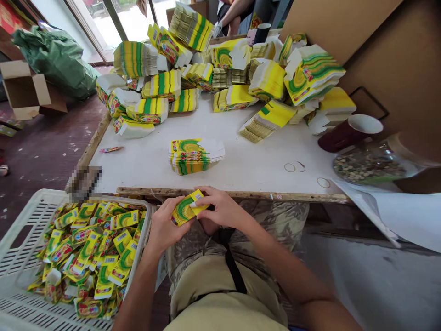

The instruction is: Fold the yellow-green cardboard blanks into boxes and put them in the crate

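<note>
A small yellow and green printed carton is held between my two hands, just in front of the table's near edge. My left hand grips its left end, thumb below and fingers behind. My right hand closes on its right end, with a white-tipped finger against the printed face. On the table beyond stands a stack of flat cartons with white flaps pointing right. To my left, a white plastic basket holds many folded cartons lying in a loose heap.
Bundles of flat cartons crowd the back of the white table. On the right are a dark red mug and a lying jar. A green sack and an open cardboard box rest on the floor. A person's leg shows behind.
</note>
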Available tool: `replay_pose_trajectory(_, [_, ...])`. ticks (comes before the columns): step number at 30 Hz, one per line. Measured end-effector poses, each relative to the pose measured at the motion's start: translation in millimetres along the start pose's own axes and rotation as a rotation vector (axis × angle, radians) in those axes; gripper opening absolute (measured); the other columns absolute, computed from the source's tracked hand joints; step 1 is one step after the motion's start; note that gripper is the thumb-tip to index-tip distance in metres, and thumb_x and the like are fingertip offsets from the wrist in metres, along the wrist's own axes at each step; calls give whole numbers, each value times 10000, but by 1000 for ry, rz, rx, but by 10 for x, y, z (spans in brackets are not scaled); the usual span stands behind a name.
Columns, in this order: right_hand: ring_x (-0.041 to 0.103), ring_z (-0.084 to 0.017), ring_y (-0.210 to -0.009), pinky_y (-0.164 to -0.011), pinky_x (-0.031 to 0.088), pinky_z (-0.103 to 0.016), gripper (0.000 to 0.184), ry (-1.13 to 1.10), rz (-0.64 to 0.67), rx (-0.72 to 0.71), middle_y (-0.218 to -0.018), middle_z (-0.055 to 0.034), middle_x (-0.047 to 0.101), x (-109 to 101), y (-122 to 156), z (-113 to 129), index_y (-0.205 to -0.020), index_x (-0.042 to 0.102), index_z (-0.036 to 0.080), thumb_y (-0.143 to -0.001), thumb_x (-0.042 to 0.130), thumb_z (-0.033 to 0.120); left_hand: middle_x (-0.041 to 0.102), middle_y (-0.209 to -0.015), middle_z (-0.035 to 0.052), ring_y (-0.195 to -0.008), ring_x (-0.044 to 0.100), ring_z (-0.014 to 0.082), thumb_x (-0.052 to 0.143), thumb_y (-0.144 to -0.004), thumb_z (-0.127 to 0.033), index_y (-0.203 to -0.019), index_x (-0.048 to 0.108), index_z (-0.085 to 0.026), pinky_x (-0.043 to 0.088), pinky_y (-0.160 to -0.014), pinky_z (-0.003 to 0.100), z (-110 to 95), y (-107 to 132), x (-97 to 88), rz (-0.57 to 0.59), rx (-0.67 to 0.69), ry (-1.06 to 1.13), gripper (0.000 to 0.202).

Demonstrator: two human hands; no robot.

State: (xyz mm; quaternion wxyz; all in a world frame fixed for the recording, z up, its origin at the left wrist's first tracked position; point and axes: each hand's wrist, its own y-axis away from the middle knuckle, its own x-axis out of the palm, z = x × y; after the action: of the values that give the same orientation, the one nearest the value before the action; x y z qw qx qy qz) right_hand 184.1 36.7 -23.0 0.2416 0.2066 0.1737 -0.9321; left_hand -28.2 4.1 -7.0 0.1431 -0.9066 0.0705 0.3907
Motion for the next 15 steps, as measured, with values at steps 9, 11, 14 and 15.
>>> replay_pose_trajectory(9, [479, -261, -1321, -1095, 407, -441, 589, -129, 41, -128, -1390, -179, 517, 193, -395, 80, -1364, 485, 174, -826, 718, 238, 650, -1124, 79, -989, 631, 249, 782, -695, -314, -1235, 560, -219, 497, -859, 351, 175, 130, -234, -139, -128, 5, 591])
replay_pose_trajectory(11, [398, -267, -1391, -1112, 387, -453, 524, -95, 89, -139, -1456, -201, 446, 218, -441, 97, -1383, 457, 168, -893, 632, 233, 643, -1136, 79, -1007, 625, 253, 786, -687, -307, -1242, 555, -217, 493, -879, 361, 176, 149, -224, -187, -163, 41, 608])
replay_pose_trajectory(14, [202, -293, -1478, -1140, 337, -499, 577, -28, 109, -126, -1565, -250, 232, 302, -394, 89, -1452, 332, 119, -931, 558, 216, 641, -1129, 71, -1024, 618, 253, 776, -676, -265, -1228, 565, -218, 488, -905, 372, 160, 128, -170, -220, -147, 37, 592])
replay_pose_trajectory(15, [172, -302, -1484, -1141, 330, -512, 593, -15, 109, -118, -1580, -256, 177, 326, -357, 72, -1466, 303, 110, -935, 545, 215, 641, -1123, 70, -1028, 615, 252, 766, -679, -250, -1219, 570, -220, 487, -911, 375, 157, 114, -153, -206, -131, 26, 575])
